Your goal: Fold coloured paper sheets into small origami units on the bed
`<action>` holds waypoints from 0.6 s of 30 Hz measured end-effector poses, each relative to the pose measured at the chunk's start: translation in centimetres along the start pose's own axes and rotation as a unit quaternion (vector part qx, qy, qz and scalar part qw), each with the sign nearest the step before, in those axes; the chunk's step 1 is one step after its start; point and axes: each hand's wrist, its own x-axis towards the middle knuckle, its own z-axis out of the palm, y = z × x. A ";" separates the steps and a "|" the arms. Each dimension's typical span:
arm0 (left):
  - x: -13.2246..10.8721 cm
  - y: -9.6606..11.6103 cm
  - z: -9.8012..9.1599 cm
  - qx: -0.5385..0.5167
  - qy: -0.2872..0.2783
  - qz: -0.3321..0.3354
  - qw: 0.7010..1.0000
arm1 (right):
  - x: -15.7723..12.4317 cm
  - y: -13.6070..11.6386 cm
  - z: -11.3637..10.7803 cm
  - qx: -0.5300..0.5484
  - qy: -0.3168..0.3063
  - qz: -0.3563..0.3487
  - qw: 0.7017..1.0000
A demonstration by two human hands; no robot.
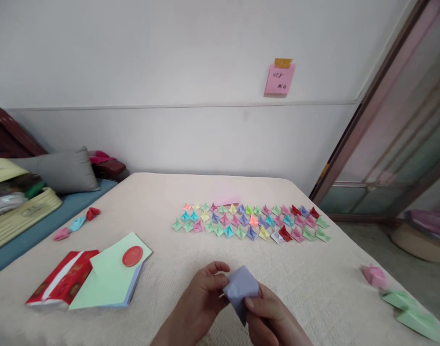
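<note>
A purple folded sheet of origami paper [242, 283] is held up low in the middle of the head view, over the table. My right hand [274, 315] pinches its lower right side, with the thumb pressed on the front face. At the paper's left corner, my left hand [205, 295] is closed, its thumb and fingers on the edge; part of these fingers is hidden behind the sheet. Beyond both hands, small folded paper pieces [252, 233] in many colours stand in three rows across the table.
Light cloth covers the table [162, 269]. At left lie a red tissue pack [63, 278], green paper sheets [110, 274] and a red disc [132, 256]. Pink folded paper [374, 276] and green folded paper [418, 317] lie near the right edge. A pink note [279, 79] hangs on the wall.
</note>
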 end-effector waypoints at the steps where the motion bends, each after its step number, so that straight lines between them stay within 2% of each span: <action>1: 0.0 0.0 -0.1 -0.003 0.004 0.002 1.000 | 0.1 0.2 0.1 0.005 0.000 -0.002 1.000; 6: -0.1 0.1 0.0 -0.014 0.017 0.011 1.000 | 0.3 0.9 0.1 0.046 0.010 -0.031 0.998; 12: -0.4 0.4 0.3 0.007 0.023 0.005 1.000 | 0.3 1.1 0.2 0.007 -0.028 -0.012 1.000; 18: -0.5 0.6 0.5 0.012 0.021 -0.010 1.000 | -0.2 1.3 0.4 0.023 -0.009 -0.032 0.999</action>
